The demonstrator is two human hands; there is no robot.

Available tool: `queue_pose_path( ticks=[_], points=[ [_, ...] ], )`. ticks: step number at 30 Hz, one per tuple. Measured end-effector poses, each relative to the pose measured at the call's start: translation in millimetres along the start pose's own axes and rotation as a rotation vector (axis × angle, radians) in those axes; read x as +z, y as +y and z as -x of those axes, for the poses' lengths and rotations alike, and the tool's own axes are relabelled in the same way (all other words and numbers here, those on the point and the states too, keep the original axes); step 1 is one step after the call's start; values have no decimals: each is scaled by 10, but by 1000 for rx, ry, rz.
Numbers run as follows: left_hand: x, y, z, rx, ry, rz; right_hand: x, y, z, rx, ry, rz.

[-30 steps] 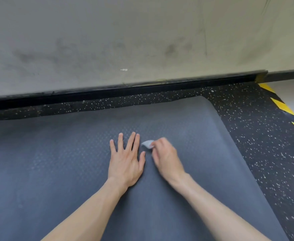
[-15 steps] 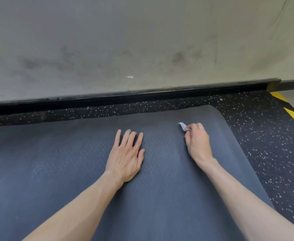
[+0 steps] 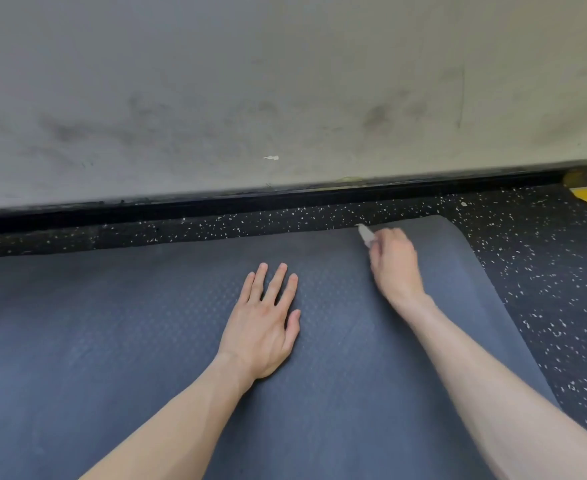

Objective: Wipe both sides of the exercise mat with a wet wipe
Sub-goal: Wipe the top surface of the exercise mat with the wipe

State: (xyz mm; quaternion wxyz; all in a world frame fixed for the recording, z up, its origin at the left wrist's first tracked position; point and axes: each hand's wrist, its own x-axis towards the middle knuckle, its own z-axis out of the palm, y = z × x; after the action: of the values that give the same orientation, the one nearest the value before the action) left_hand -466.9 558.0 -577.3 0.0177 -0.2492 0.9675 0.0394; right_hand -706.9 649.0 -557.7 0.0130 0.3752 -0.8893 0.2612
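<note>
Exercise mat (image 3: 139, 341) — left hand (image 3: 262, 323) flat — wet wipe (image 3: 365, 234) in right hand (image 3: 394, 263)

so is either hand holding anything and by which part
The right hand grips the wet wipe by its near end, the far end sticking out. The left hand lies flat on the mat, holding nothing.

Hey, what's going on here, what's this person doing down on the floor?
A person is wiping a dark grey textured exercise mat spread flat on black speckled rubber flooring beside a scuffed pale wall. Their right hand pinches a small white wet wipe at the mat's far edge, near its rounded right corner. Their left hand lies flat on the mat's middle, fingers spread. Only one side of the mat faces up.
</note>
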Motion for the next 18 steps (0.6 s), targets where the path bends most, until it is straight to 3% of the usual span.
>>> queue_pose_path(
  ticks=[3,11,15,18],
  points=[
    [2,-11,-7,5,-9,1,50,-28,-82,60,19,23],
    [14,-18,-14,20,3,-8,608,-1013,312,-273,-157,-146],
    [0,-18,-13,14,5,-29,530,-758,157,-319,-145,-32],
    [18,-22,-10,15,2,-32,330,-359,-79,-202,-39,42]
  ],
)
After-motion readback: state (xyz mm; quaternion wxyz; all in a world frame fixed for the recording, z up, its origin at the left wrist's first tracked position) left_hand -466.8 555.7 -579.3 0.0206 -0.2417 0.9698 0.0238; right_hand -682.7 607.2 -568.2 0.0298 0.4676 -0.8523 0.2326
